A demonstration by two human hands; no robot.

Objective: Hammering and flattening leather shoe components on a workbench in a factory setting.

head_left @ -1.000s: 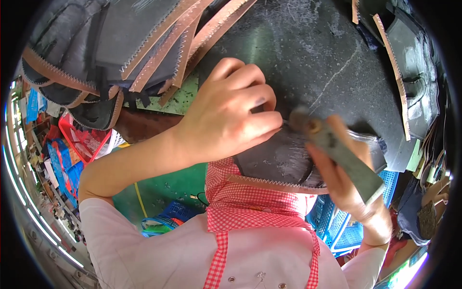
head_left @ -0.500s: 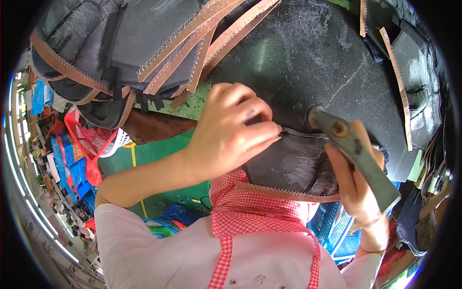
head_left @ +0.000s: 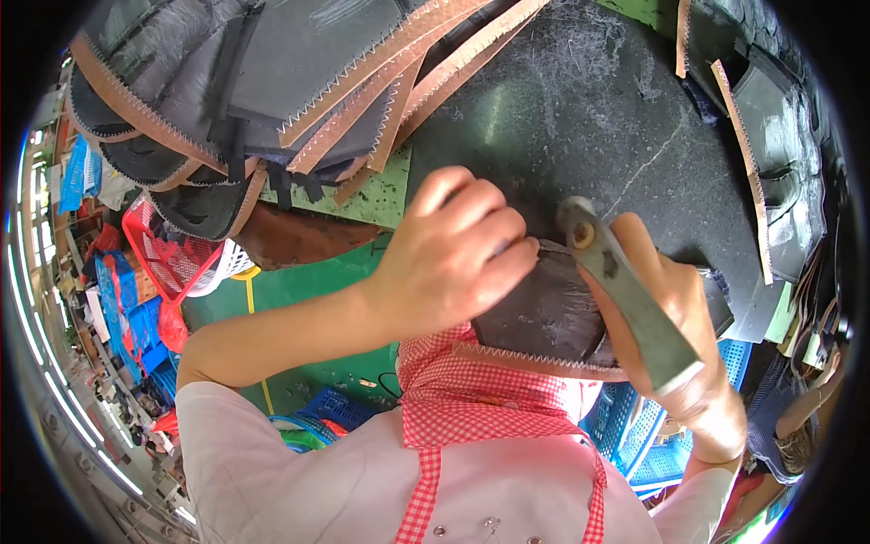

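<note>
A black leather piece (head_left: 536, 304) with a zigzag-stitched brown strip along its lower edge lies at the near edge of the dark worktop, against my apron. My left hand (head_left: 458, 249) has its fingers curled and pinched at the piece's upper left edge; the fingertips are partly turned away. In my right hand (head_left: 671, 290) is a hammer (head_left: 639, 313), its grey metal head seen from above. The round face of the hammer is at the piece's top edge, and the flat tail points toward me. The hammer's handle is hidden beneath the head and hand.
The dark worktop (head_left: 544, 118) is scratched and dusty. Similar black pieces with brown strips (head_left: 299, 68) are heaped at the far left, more (head_left: 788, 163) at the right. Below stand blue plastic baskets (head_left: 666, 458); a red basket (head_left: 163, 249) is at left. Another person's arm (head_left: 820, 394) shows at far right.
My right hand and the hammer have shifted left and slightly nearer me, toward my left hand. The left hand has moved slightly right, with its fingers curled more tightly.
</note>
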